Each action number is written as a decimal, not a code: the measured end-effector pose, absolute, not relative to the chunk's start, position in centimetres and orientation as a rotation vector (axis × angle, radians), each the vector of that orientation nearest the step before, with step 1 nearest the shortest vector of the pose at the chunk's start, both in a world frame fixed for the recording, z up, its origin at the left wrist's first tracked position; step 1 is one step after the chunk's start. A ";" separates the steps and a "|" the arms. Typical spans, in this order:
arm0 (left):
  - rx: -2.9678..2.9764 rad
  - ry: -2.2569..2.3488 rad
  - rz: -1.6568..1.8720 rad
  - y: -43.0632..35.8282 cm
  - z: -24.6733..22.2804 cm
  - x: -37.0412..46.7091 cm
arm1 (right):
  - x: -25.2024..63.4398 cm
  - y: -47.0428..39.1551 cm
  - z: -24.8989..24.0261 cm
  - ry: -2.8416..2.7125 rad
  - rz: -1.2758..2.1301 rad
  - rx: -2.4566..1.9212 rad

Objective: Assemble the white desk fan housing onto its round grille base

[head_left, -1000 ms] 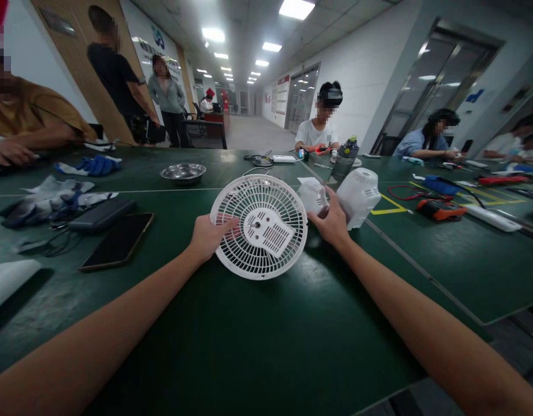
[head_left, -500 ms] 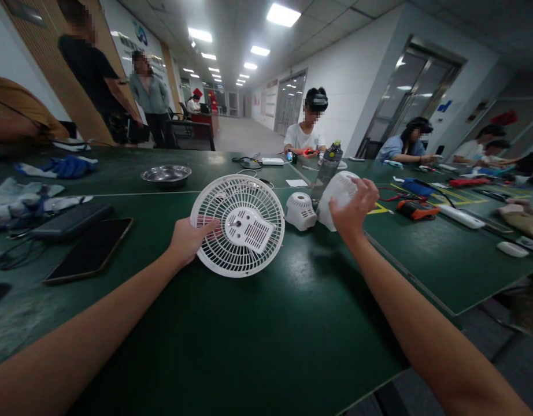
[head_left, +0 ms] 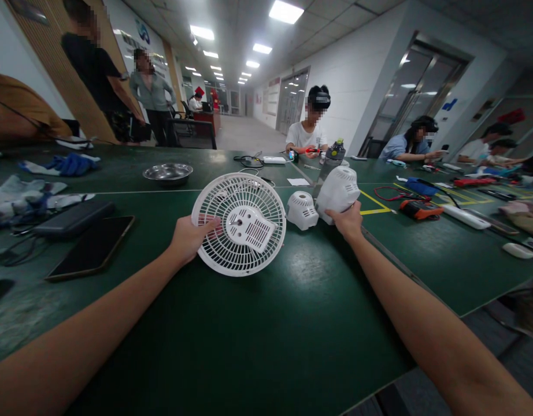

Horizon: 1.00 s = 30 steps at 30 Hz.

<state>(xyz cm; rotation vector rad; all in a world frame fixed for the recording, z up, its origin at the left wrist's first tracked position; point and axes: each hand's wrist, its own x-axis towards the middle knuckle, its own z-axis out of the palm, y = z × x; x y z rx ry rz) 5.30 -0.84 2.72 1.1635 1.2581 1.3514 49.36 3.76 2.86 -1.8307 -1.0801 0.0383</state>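
Observation:
A round white fan grille [head_left: 266, 254] with a slotted centre plate stands tilted above the green table [head_left: 232, 335]. My left hand [head_left: 188, 238] grips its left rim, the thumb lying over the bars. On the right, my right hand [head_left: 348, 221] is closed on the lower part of a large white plastic housing [head_left: 339, 190], thumb at its near side and the other fingers mostly hidden behind. Between grille and housing sits a smaller white vented cover [head_left: 302, 210]. A clear bottle [head_left: 330, 159] with a dark lid rises just behind the housing.
A metal bowl [head_left: 167, 172] lies behind the grille. At left are a black phone [head_left: 93, 248], a dark case [head_left: 73, 219] and blue-white gloves [head_left: 69, 164]. An orange-black meter [head_left: 420, 210] and a white power strip [head_left: 463, 216] are at right. Several people are around.
My right hand has moved down from the upper right side of the large housing to its lower part. The housing now tilts differently. My left hand still holds the grille.

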 end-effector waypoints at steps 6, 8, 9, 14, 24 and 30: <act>1.169 1.243 1.376 -0.9 3.0 5.7 | 45.8 3.2 6.4 -1.028 -0.142 -1.568; 1.164 1.253 1.380 -0.9 3.0 5.7 | 44.0 3.0 7.1 -1.088 -0.161 -1.517; 1.159 1.255 1.383 -0.8 3.0 5.7 | 43.1 2.9 7.2 -1.125 -0.146 -1.521; 1.138 1.224 1.396 -0.8 2.9 5.7 | 40.3 2.9 5.5 -1.289 -0.017 -1.659; 1.134 1.254 1.363 -0.8 3.2 5.7 | 48.3 3.1 6.2 -1.130 -0.166 -1.619; 1.151 1.264 1.351 -1.0 3.3 5.7 | 51.9 3.3 4.8 -1.119 -0.034 -1.675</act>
